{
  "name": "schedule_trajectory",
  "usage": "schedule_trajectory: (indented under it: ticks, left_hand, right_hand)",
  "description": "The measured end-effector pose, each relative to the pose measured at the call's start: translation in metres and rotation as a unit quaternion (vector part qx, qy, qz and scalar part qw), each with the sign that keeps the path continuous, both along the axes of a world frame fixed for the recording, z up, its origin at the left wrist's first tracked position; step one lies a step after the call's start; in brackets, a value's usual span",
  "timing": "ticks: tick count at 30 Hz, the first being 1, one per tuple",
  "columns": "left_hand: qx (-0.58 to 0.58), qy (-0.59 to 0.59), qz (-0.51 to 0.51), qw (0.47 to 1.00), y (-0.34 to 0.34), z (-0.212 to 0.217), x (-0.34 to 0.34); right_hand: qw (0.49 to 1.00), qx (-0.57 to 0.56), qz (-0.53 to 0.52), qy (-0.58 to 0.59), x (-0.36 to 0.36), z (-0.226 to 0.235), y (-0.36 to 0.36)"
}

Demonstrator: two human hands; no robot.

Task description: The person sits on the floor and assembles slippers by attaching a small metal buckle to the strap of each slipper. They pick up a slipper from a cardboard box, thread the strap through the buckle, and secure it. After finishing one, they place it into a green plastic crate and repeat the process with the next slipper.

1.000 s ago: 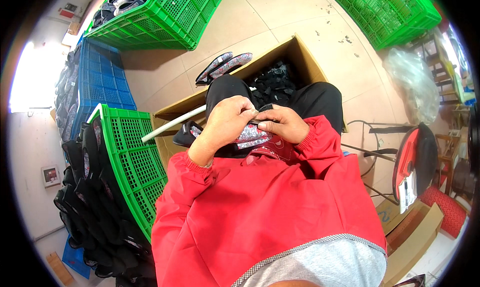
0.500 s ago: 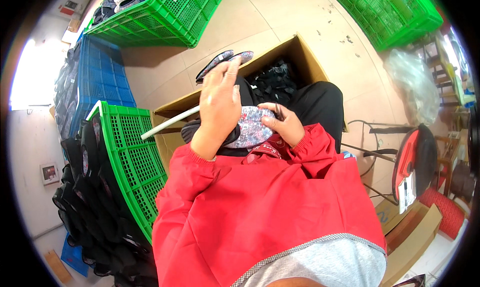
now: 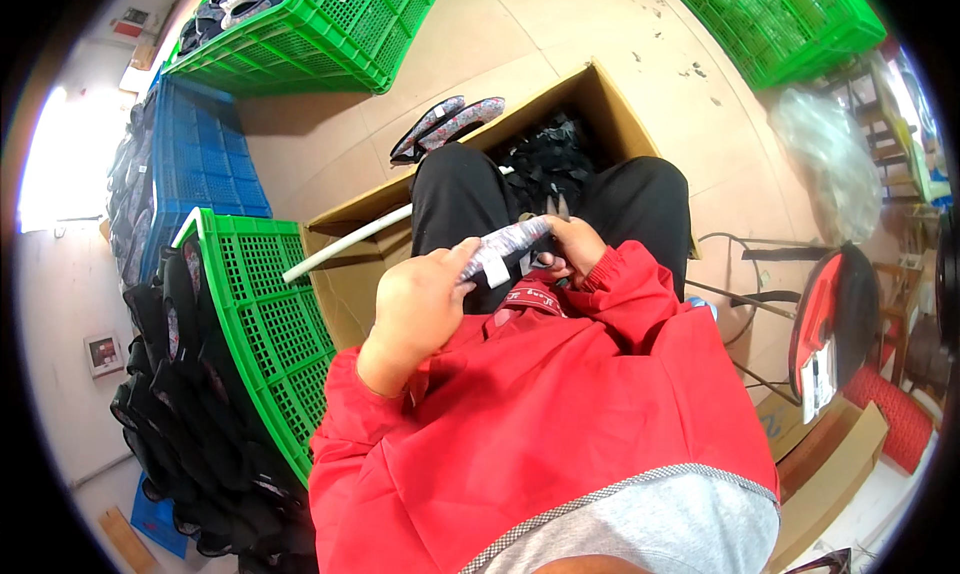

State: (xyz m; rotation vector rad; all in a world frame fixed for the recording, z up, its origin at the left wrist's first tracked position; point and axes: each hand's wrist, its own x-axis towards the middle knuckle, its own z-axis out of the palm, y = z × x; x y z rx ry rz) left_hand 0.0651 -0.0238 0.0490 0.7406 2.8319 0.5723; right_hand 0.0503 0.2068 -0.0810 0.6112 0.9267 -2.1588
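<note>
A cloth shoe with a grey floral pattern (image 3: 515,238) is stretched between my hands above my lap, turned nearly edge-on. A small white label (image 3: 496,271) hangs from its side. My left hand (image 3: 422,292) is closed around the shoe's left end. At the other end, my right hand (image 3: 575,246) grips the shoe with the fingers bent in. Dark scissors (image 3: 557,207) stick up from that same hand, blades pointing away from me; their handles are hidden. Beyond my left knee lies a pair of floral-lined cloth shoes (image 3: 448,128).
An open cardboard box (image 3: 625,109) with black pieces inside stands around my knees. A white rod (image 3: 350,242) crosses its left corner. Green crates (image 3: 265,319) and a blue crate (image 3: 205,169) stand left, beside hanging black shoes (image 3: 215,404). A round red-and-black seat (image 3: 835,319) is right.
My left hand has come down toward me from its raised place near the pair of shoes and now grips the held shoe. That shoe has turned from flat to edge-on. The scissors show more clearly.
</note>
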Motion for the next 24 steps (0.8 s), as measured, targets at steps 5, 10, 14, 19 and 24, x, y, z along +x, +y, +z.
schedule_trajectory:
  ticks: [5,10,14,19,24]
  left_hand:
    - [0.22,-0.339,0.148,0.903,-0.017,-0.014,-0.019]
    - [0.283,-0.391,0.167,0.86,-0.032,-0.047,-0.021]
    - [0.243,-0.325,0.184,0.895,-0.026,-0.027,-0.015]
    - [0.156,0.189,0.072,0.967,-0.011,0.009,0.001]
    - [0.019,0.384,-0.047,0.922,0.005,0.007,-0.003]
  right_hand:
    - [0.998,0.036,-0.038,0.041,-0.004,-0.005,0.008]
    - [0.998,0.035,-0.051,0.031,-0.003,-0.009,0.008]
    - [0.996,0.061,-0.055,0.031,-0.002,-0.005,0.006]
    - [0.986,0.01,-0.053,0.156,0.0,0.015,0.012]
    - [0.98,-0.059,-0.051,0.185,0.003,0.032,0.006]
